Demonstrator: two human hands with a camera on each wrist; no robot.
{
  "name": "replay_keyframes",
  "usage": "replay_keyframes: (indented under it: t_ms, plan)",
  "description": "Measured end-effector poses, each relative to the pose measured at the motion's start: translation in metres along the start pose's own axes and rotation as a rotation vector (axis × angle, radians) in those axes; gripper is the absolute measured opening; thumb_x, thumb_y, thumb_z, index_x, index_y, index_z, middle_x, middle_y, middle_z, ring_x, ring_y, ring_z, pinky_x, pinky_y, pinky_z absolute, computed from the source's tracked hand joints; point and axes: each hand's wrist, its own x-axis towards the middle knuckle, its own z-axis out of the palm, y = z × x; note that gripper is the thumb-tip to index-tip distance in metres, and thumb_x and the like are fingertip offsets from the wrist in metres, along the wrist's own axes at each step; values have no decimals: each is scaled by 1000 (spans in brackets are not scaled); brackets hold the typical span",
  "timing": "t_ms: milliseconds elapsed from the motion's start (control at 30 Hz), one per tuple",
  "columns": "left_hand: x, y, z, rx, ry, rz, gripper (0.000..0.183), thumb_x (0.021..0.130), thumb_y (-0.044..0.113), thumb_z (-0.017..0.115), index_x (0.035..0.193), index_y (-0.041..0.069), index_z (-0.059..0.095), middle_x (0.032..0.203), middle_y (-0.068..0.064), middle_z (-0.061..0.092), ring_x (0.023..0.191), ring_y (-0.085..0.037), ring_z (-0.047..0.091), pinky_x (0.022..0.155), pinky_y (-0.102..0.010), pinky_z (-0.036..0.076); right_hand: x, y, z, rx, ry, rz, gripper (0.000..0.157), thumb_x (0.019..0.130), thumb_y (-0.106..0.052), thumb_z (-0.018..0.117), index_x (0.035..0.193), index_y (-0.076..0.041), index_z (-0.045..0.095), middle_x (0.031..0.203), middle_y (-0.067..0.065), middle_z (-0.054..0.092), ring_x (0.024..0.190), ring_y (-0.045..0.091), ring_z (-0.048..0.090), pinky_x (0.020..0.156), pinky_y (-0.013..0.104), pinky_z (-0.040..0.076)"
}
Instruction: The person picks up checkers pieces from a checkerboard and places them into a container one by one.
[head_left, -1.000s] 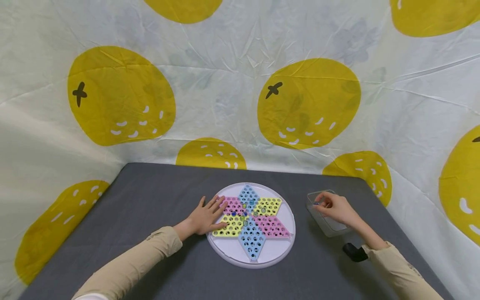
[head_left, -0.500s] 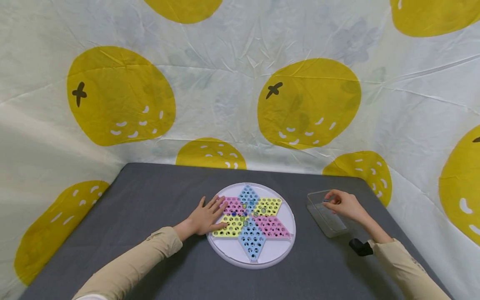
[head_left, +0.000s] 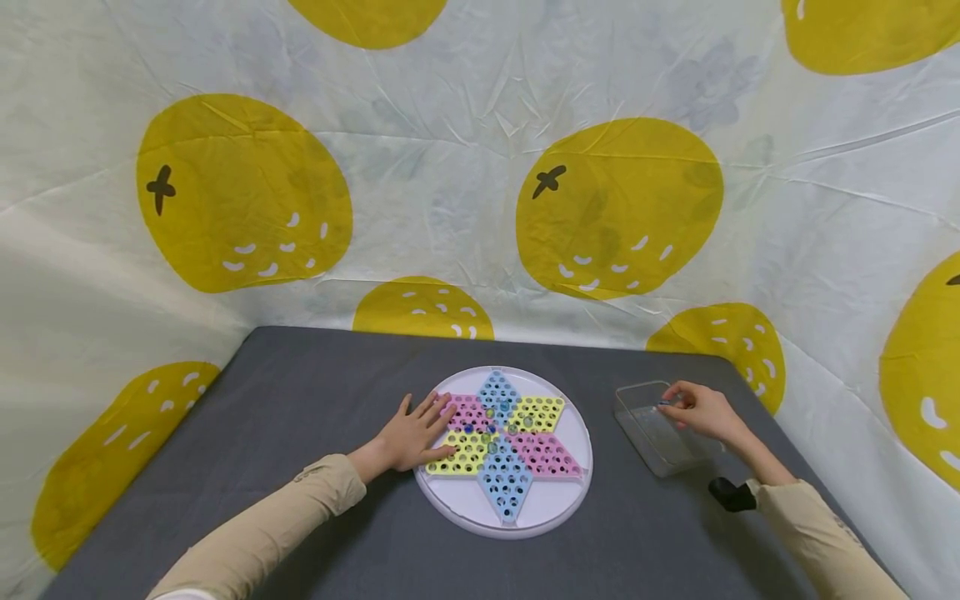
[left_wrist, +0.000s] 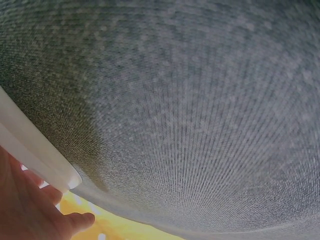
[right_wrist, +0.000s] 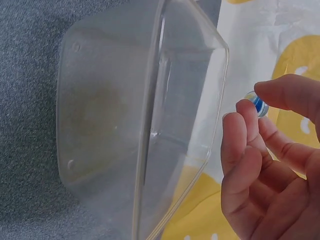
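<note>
My right hand [head_left: 705, 413] pinches a clear glass marble [right_wrist: 259, 104] with blue and white streaks between thumb and fingertips. It is above the right side of a clear plastic box [head_left: 651, 440], near the rim. At left, my left hand [head_left: 408, 437] rests with spread fingers on the left edge of a round white Chinese checkers board [head_left: 553, 505]. The board carries a six-pointed star in pink, yellow and blue, full of holes. Several glass marbles [head_left: 492, 448] sit around the star's middle. In the left wrist view, the board's white rim [left_wrist: 42, 157] lies over the fingers.
A dark grey cloth covers the table [head_left: 337, 367]. Behind it hangs a white curtain [head_left: 427, 200] printed with large yellow fruit. A black wrist device [head_left: 731, 495] is by the right sleeve.
My right hand has moved to the right across the box, still pinching the marble, and more of the box's inside shows. The left hand and the board have stayed put.
</note>
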Motion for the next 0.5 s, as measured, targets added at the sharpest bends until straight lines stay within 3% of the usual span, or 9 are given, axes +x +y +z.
replay_keyframes:
  t_ms: [500]
  plan:
    - [-1,0,-2,-12,-4,2,72,89,58,30,143,13,19,150,-9,16,138,-30,15,102,-61,16,-2,9,-1,-2,-16,31,19,88,-21,55,96,-4,56,61,0,56,44,7,41,45,24,37]
